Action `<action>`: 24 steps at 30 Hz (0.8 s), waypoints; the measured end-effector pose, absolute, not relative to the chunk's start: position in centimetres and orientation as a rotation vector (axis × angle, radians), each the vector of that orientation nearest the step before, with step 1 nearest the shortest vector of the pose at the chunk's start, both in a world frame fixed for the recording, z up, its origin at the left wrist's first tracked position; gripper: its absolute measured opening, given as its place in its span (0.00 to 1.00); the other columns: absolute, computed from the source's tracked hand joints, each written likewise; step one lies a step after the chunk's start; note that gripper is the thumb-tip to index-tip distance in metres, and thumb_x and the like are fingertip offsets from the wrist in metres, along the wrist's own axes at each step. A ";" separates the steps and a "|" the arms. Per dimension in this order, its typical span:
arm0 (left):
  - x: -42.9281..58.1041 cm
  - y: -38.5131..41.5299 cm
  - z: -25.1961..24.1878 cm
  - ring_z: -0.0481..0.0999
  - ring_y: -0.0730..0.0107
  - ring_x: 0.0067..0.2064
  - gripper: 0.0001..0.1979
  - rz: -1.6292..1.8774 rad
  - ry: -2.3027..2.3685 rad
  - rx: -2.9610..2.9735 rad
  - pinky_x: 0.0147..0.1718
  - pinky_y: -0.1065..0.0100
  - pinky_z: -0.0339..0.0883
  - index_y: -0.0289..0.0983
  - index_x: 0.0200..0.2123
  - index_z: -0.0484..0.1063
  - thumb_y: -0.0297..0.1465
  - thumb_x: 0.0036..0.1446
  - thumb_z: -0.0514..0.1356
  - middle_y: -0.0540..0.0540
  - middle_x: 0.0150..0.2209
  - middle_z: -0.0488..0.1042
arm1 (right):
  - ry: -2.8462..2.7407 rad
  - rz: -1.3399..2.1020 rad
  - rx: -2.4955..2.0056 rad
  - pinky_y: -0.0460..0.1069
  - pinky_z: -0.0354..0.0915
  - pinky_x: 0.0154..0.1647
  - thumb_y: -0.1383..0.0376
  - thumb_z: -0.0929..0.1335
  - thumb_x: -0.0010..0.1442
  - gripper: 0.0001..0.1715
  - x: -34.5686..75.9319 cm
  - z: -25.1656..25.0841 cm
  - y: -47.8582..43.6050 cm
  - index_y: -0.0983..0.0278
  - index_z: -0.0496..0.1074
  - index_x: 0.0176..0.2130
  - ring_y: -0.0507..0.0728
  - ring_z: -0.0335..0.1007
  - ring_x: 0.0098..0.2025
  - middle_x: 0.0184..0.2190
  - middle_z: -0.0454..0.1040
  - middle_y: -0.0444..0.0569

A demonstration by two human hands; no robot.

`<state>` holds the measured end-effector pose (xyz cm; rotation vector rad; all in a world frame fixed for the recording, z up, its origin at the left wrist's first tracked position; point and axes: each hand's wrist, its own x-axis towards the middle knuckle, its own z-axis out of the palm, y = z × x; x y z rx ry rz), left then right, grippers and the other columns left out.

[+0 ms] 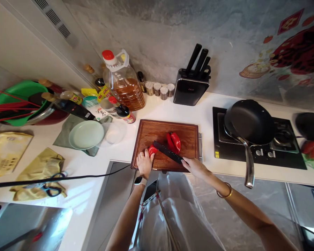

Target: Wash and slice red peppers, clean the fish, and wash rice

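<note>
A wooden cutting board (188,130) lies on the white counter in front of me. My left hand (144,163) is curled over a piece of red pepper (152,150) at the board's near left. My right hand (196,166) grips the handle of a black knife (167,152), whose blade angles left toward that piece. Two more red pepper pieces (174,142) lie in the middle of the board, just behind the blade.
A black frying pan (248,122) sits on the stove (290,160) to the right. Behind the board stand a knife block (191,89), spice jars (159,89) and an oil jug (123,83). A pale green plate (86,135), sauce bottles and scissors (51,188) lie left.
</note>
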<state>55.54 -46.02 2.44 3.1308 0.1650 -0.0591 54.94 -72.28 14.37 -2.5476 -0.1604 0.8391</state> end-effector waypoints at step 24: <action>55.8 -46.5 2.4 0.71 0.51 0.44 0.28 -0.018 0.182 3.147 0.41 0.56 0.65 0.29 0.54 0.66 0.45 0.65 0.44 0.33 0.41 0.70 | -0.196 0.881 -2.825 0.53 0.71 0.36 0.73 0.56 0.66 0.19 54.8 10.4 -62.5 0.68 0.66 0.53 0.62 0.79 0.40 0.36 0.79 0.62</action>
